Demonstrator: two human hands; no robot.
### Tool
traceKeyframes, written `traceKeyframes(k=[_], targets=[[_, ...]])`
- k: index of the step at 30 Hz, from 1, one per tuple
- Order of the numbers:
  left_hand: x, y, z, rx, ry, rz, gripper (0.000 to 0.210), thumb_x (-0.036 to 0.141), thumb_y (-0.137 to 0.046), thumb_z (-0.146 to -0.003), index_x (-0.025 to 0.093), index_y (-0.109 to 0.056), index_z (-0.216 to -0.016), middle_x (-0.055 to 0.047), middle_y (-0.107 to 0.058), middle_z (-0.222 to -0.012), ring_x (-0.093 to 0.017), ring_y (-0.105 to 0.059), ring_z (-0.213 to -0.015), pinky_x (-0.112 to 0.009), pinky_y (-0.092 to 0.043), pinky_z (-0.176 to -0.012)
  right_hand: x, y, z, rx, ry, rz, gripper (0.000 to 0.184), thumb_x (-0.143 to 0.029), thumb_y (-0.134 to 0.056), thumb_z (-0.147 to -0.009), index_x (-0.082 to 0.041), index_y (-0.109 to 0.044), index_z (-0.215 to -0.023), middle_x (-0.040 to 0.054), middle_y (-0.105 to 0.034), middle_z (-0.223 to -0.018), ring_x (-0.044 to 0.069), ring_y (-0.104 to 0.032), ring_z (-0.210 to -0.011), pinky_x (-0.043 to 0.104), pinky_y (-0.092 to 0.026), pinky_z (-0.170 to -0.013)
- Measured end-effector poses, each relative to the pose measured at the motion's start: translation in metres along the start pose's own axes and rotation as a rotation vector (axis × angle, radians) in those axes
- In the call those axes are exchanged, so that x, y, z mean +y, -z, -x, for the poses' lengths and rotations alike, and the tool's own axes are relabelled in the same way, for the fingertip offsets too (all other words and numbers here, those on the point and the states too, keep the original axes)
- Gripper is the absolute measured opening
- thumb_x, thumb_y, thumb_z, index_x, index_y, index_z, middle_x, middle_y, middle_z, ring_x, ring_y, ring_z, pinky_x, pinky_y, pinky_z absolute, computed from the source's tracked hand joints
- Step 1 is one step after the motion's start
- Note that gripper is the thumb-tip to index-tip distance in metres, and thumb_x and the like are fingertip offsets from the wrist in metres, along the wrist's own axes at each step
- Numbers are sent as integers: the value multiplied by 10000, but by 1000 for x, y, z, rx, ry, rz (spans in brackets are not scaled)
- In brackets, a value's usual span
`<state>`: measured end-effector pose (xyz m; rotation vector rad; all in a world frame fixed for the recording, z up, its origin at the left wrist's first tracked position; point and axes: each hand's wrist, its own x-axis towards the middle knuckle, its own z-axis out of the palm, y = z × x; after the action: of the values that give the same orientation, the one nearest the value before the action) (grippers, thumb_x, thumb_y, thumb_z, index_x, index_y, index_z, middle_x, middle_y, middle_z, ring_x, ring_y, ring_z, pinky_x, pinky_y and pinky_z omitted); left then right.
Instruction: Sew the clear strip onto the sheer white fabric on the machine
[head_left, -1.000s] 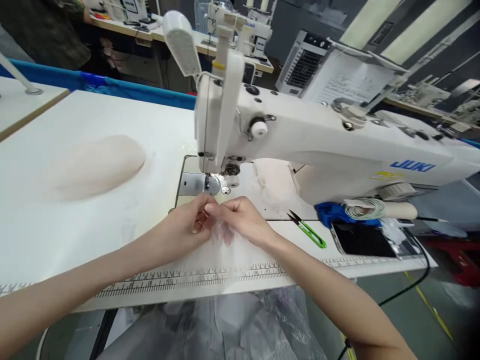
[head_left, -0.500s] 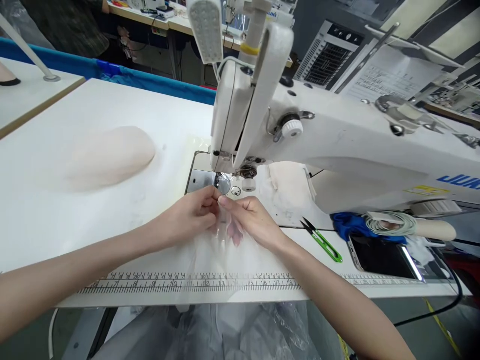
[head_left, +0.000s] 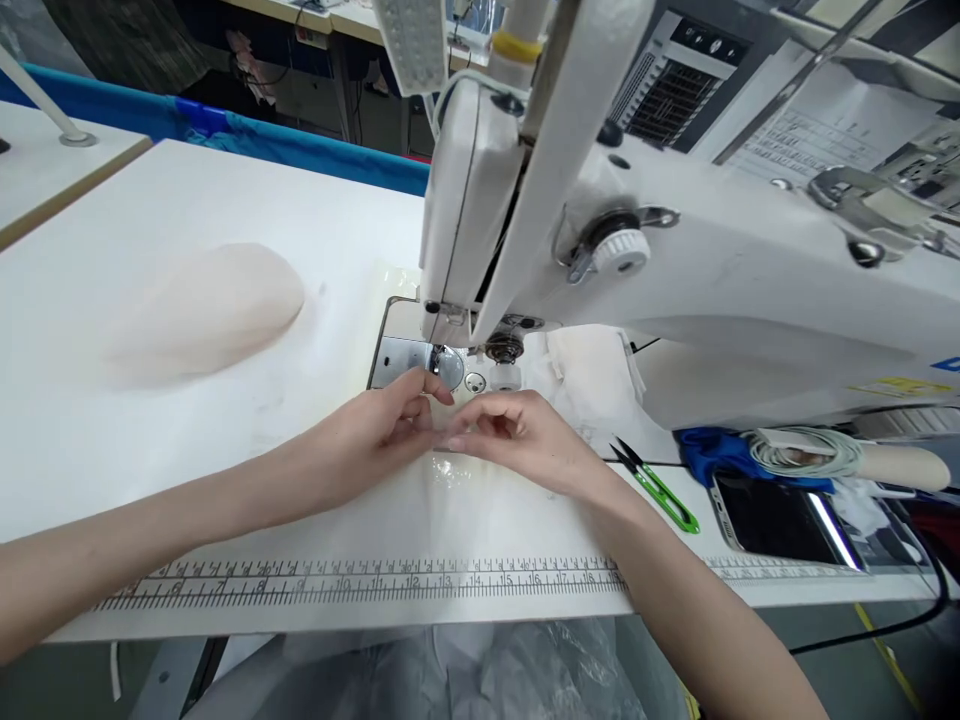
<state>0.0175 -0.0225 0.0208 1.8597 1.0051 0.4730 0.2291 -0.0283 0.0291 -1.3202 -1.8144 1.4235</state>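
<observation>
My left hand (head_left: 405, 430) and my right hand (head_left: 517, 435) meet in front of the sewing machine (head_left: 469, 220), just on the near side of its needle plate (head_left: 405, 360). The thumbs of both hands come together, with the left index finger arched above. My right thumb and index finger form a pinch. Whatever lies between the fingertips is too thin and pale to name. Left of the machine, a beige rounded cup-shaped piece (head_left: 225, 310) rests on the white table (head_left: 330, 240).
Green thread snips (head_left: 660, 490) lie right of my right hand. Beyond them are a phone (head_left: 780, 520), blue cloth (head_left: 705, 455) and a coiled pale cord (head_left: 802, 452). Pale fabric pieces (head_left: 592, 375) sit under the machine arm. A printed ruler (head_left: 360, 583) runs along the front edge.
A thin, see-through pinkish piece hung below my fingers earlier; it no longer shows there. My fingertips have lowered slightly and shifted their pinch. The view has moved closer to the machine.
</observation>
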Motion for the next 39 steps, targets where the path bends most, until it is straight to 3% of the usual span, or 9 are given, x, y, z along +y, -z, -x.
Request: traceKeyframes(k=[3,5,10,13,16,20,28,33,39], targets=[[-6,2,1,18,-23,-88,244,391,-453,-942,237,-445,-1132,72,-511,-622,-106,-479,-505,-211,-347,-473,6,-11,1,114,-8,-47,105,-303,-745,-776,-203,-717,-761,-87,-446,-478,62,-376,-440,213,-289,-447],[-10,2,3,82,-22,-182,260,370,-467,-932,234,-439,-1152,89,-477,-581,-102,-452,-469,-204,-333,-462,10,-17,2,156,-9,-63,109,-298,-728,-797,-198,-698,-765,-88,-479,-447,72,-452,-407,208,-344,-434],[-18,1,10,292,-181,-544,161,331,-453,-952,215,-549,-1007,102,-426,-482,-81,-360,-385,-197,-262,-448,15,-25,8,178,44,-59,69,-233,-621,-874,-202,-653,-822,-38,-627,-610,114,-628,-495,217,-496,-481],[-20,1,11,319,-277,-635,199,283,-434,-976,210,-608,-914,72,-559,-508,-95,-472,-415,-211,-303,-465,13,-27,10,208,146,72,111,-161,-554,-892,-201,-650,-853,-11,-650,-711,115,-652,-574,222,-519,-537],[-23,-1,12,318,-364,-630,221,286,-443,-990,208,-648,-1008,36,-698,-667,-116,-596,-505,-225,-383,-499,11,-29,10,251,242,169,127,-120,-542,-880,-193,-644,-858,4,-654,-737,123,-655,-652,221,-525,-581],[-27,-4,12,305,-412,-570,228,272,-451,-992,201,-633,-1111,22,-738,-765,-122,-653,-568,-223,-439,-518,11,-30,10,279,331,214,102,-123,-565,-871,-178,-633,-819,-7,-631,-704,95,-598,-597,198,-495,-540],[-26,-4,13,371,-489,-594,148,255,-492,-981,188,-624,-995,36,-727,-749,-106,-646,-557,-213,-442,-522,16,-33,10,290,413,221,137,-184,-555,-911,-192,-629,-1027,-23,-650,-709,83,-597,-590,189,-511,-550],[-24,-4,13,391,-486,-624,141,265,-508,-976,184,-615,-933,59,-659,-637,-83,-578,-492,-201,-397,-486,18,-34,10,309,440,249,131,-193,-557,-915,-178,-634,-1019,-23,-659,-707,76,-598,-575,182,-509,-557],[-25,-5,14,397,-489,-628,128,261,-515,-972,183,-597,-912,53,-671,-660,-86,-595,-517,-201,-389,-485,17,-34,10,314,442,254,144,-168,-557,-901,-174,-635,-1023,-39,-621,-663,72,-580,-565,175,-495,-551]])
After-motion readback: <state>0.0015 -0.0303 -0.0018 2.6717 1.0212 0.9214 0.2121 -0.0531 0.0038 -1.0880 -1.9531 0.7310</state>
